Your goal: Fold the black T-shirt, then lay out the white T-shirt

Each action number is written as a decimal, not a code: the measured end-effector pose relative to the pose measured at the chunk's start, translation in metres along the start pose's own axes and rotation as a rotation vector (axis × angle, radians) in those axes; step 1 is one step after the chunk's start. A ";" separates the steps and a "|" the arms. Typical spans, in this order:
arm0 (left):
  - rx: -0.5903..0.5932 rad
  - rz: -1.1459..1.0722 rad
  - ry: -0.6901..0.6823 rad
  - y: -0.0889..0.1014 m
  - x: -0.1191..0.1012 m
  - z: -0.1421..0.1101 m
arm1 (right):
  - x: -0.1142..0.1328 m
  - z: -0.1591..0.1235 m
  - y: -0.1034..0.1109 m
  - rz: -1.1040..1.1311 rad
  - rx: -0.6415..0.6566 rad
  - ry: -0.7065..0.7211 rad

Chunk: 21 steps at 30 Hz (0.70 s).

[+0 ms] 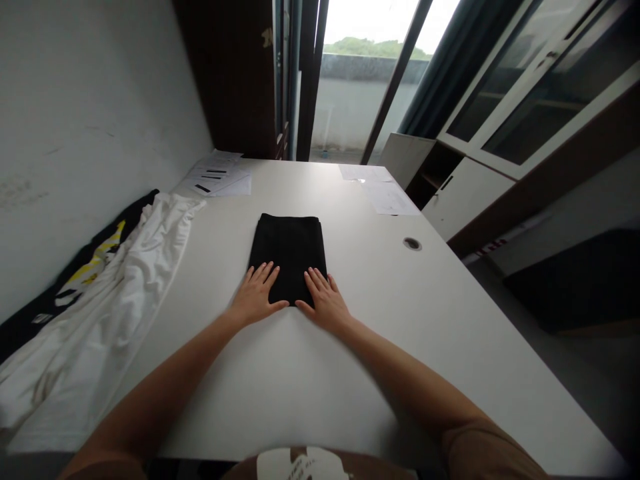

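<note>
A black cloth (289,247), folded into a neat rectangle, lies flat on the white table (350,380). My left hand (255,293) rests on its near left corner, fingers spread and pointing away from me. On the near right corner lies my right hand (324,299), also flat with its fingers apart. Both thumbs point inward along the near edge of the cloth. Neither hand grips anything. What kind of garment the folded cloth is does not show.
White garments (125,293) and a black one with a yellow print (97,260) lie along the wall at left. Papers (220,177) are at the back left, more sheets (383,193) at the back right. A cable hole (413,244) sits at right. A cabinet (470,193) stands beyond.
</note>
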<state>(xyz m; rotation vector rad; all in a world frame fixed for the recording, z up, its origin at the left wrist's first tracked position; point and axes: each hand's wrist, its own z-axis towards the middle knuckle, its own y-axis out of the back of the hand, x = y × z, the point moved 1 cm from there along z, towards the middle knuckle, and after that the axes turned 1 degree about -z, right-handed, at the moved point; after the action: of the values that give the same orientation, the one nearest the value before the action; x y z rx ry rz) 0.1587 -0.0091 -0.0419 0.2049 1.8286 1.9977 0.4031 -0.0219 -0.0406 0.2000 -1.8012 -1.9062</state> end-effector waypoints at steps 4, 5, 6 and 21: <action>0.011 -0.005 -0.002 0.000 0.001 0.000 | -0.009 -0.001 -0.003 0.000 0.016 -0.039; 0.013 -0.007 -0.003 0.000 0.001 0.000 | -0.010 -0.001 -0.002 0.001 0.019 -0.035; 0.015 -0.008 -0.004 0.001 0.002 0.000 | -0.011 -0.002 -0.002 0.003 0.020 -0.031; 0.007 0.118 0.218 -0.001 0.058 -0.001 | -0.029 0.000 0.000 0.088 -0.164 -0.144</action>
<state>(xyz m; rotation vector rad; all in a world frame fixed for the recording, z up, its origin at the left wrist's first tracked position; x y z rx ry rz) 0.1061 0.0133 -0.0525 0.1020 1.9982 2.1686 0.4280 -0.0087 -0.0469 -0.0741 -1.7016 -2.0384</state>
